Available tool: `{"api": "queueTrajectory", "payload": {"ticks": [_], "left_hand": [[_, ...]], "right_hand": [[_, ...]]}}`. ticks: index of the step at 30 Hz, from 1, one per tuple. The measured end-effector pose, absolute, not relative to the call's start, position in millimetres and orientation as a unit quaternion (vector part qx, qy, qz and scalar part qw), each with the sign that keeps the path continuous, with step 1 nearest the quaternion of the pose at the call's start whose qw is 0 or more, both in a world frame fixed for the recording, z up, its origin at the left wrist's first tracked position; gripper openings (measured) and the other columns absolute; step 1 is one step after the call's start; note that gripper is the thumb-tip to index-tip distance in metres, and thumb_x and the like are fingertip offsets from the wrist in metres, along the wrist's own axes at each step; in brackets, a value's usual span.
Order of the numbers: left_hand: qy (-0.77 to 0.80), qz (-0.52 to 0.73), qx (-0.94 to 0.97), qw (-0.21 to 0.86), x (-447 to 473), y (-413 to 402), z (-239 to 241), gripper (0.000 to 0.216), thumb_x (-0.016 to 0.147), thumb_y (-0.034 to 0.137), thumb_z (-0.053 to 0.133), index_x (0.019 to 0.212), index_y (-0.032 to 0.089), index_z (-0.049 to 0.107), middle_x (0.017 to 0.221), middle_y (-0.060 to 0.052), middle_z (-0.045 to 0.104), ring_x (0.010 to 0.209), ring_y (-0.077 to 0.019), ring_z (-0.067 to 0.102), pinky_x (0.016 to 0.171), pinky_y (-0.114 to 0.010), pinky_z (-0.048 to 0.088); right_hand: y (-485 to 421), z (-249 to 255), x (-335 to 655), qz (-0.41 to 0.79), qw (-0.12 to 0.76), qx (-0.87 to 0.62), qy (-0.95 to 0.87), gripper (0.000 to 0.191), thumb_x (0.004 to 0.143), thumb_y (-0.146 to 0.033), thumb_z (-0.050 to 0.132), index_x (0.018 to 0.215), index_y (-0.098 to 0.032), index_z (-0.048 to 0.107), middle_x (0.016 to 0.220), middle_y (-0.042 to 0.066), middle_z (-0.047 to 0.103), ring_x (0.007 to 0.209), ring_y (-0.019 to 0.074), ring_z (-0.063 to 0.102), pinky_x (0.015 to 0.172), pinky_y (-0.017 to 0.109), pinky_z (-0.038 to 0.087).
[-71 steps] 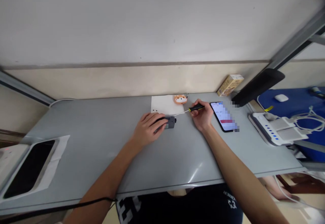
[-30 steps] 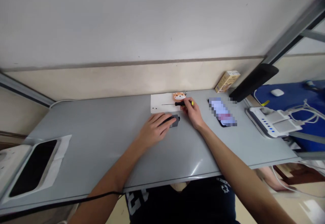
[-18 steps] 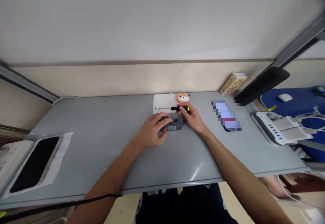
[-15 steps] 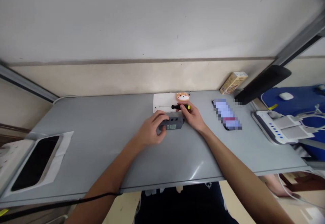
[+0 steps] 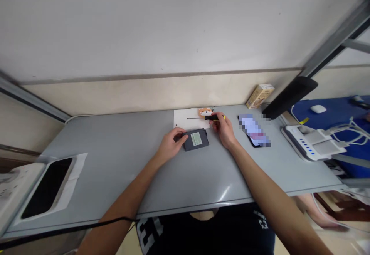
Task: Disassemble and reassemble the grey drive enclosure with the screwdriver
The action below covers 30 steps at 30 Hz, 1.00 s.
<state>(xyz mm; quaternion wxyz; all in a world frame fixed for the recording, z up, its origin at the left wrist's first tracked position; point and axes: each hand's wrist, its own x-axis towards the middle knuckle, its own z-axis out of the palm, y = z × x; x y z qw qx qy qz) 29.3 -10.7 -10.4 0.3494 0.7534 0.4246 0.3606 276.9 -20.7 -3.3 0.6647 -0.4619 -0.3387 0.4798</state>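
A flat dark-grey box-shaped device [image 5: 190,144] with a pale label on its upper face rests on the grey tabletop. My left hand [image 5: 171,144] pinches its left edge, thumb on the top face. In my right hand [image 5: 224,131] is a slim screwdriver [image 5: 212,118] with a black and yellow handle, its thin shaft pointing left above a white paper sheet [image 5: 180,121]. The screw tip touches nothing that I can make out. Just behind the screwdriver, an orange-and-white animal-face case [image 5: 205,112] sits on the sheet, partly hidden by my right fingers.
A phone [image 5: 254,131] with a blurred screen lies to the right, near a power strip [image 5: 309,143] with plugs. A small carton [image 5: 260,96] and a long black object [image 5: 290,98] stand at the back right. Another dark-screened device [image 5: 47,185] lies at the left on paper.
The grey device has gone from standing tilted, vented side showing, to lying flatter with its label up. My left fingers have shifted to its edge. The screwdriver has moved slightly right and up.
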Motion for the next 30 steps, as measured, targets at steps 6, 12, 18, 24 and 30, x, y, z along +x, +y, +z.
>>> {"api": "queueTrajectory", "payload": {"ticks": [6, 12, 18, 24, 30], "left_hand": [[0.381, 0.279, 0.812, 0.344, 22.6, -20.5, 4.4, 0.043, 0.095, 0.042, 0.064, 0.132, 0.023, 0.055, 0.128, -0.010, 0.067, 0.116, -0.0235, 0.066, 0.103, -0.043, 0.053], [0.356, 0.212, 0.858, 0.303, 17.2, -29.3, 19.6, 0.085, 0.078, 0.039, 0.084, 0.151, 0.034, 0.040, 0.147, -0.011, 0.052, 0.133, -0.0291, 0.056, 0.108, -0.043, 0.049], [0.389, 0.241, 0.844, 0.281, 11.7, -19.6, 17.7, 0.076, 0.082, 0.046, 0.079, 0.148, 0.029, 0.046, 0.134, -0.009, 0.065, 0.132, -0.0294, 0.056, 0.111, -0.047, 0.046], [0.411, 0.289, 0.815, 0.289, 16.0, -12.3, 11.3, 0.036, 0.101, 0.047, 0.051, 0.099, 0.021, 0.075, 0.109, -0.007, 0.069, 0.108, -0.0221, 0.065, 0.101, -0.041, 0.051], [0.414, 0.322, 0.800, 0.293, 24.1, -16.1, 9.2, 0.045, 0.105, 0.048, 0.042, 0.087, 0.018, 0.071, 0.089, -0.005, 0.069, 0.088, -0.0201, 0.066, 0.085, -0.037, 0.054]], "right_hand": [[-22.7, -1.4, 278.0, 0.478, 0.668, -0.454, -0.344, 0.037, 0.087, -0.058, 0.063, 0.093, -0.022, 0.069, 0.065, -0.002, 0.063, 0.051, 0.0088, 0.044, 0.047, 0.023, 0.031], [-23.8, 3.3, 282.9, 0.465, 0.678, -0.462, -0.332, 0.035, 0.088, -0.055, 0.061, 0.091, -0.022, 0.069, 0.064, -0.002, 0.062, 0.051, 0.0094, 0.043, 0.047, 0.024, 0.030], [-24.5, 8.7, 285.9, 0.475, 0.700, -0.439, -0.302, 0.031, 0.087, -0.051, 0.062, 0.088, -0.022, 0.069, 0.063, -0.001, 0.059, 0.051, 0.0099, 0.042, 0.047, 0.025, 0.030], [-34.4, 24.2, 285.3, 0.516, 0.723, -0.359, -0.286, 0.020, 0.083, -0.039, 0.058, 0.082, -0.021, 0.068, 0.064, 0.001, 0.056, 0.056, 0.0129, 0.050, 0.051, 0.027, 0.036], [-38.2, 24.7, 279.0, 0.545, 0.706, -0.352, -0.282, 0.018, 0.082, -0.036, 0.058, 0.077, -0.021, 0.067, 0.076, 0.003, 0.062, 0.059, 0.0122, 0.052, 0.053, 0.027, 0.039]]}}
